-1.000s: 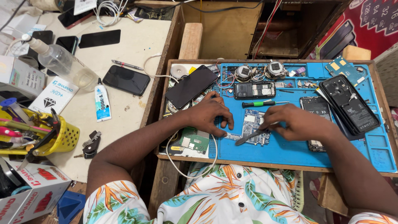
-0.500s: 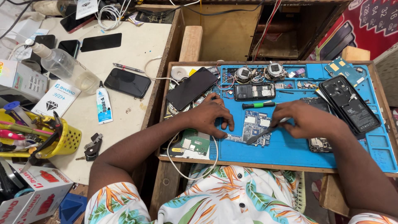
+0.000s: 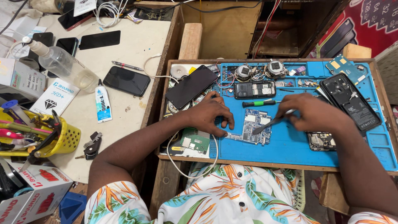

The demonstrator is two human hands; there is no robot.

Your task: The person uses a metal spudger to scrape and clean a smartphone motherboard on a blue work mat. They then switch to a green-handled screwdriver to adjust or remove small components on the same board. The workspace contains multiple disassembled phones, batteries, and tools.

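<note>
Left hand (image 3: 213, 114) is down flat on the blue rubber work mat (image 3: 290, 147), fingers spread a little and curled, fingertips (image 3: 226, 133) pressing the left edge of the small blue-green phone circuit board (image 3: 253, 132) to pin it. Right hand (image 3: 313, 113) is closed around a thin metal pry tool (image 3: 268, 123), tip angled down and left onto the board's upper right part. The board lies flat, near the middle of the mat, just below the green-handled screwdriver (image 3: 258, 103), which lies crosswise. Above that, a black opened phone frame (image 3: 254, 89) sits flat. A black phone with a dark screen (image 3: 191, 86) lies tilted at the mat's upper left corner, close to the left wrist. Far right, a black phone back shell (image 3: 351, 101) rests on the mat beside the right hand. A green circuit board (image 3: 194, 140) lies under the left forearm, with a white cable (image 3: 195, 170) looping past it over the wooden tray edge (image 3: 265, 161). Off on the white table (image 3: 124, 120), a yellow perforated tool basket (image 3: 66, 143) and a clear spray bottle (image 3: 62, 64) stand well apart from the work.
</note>
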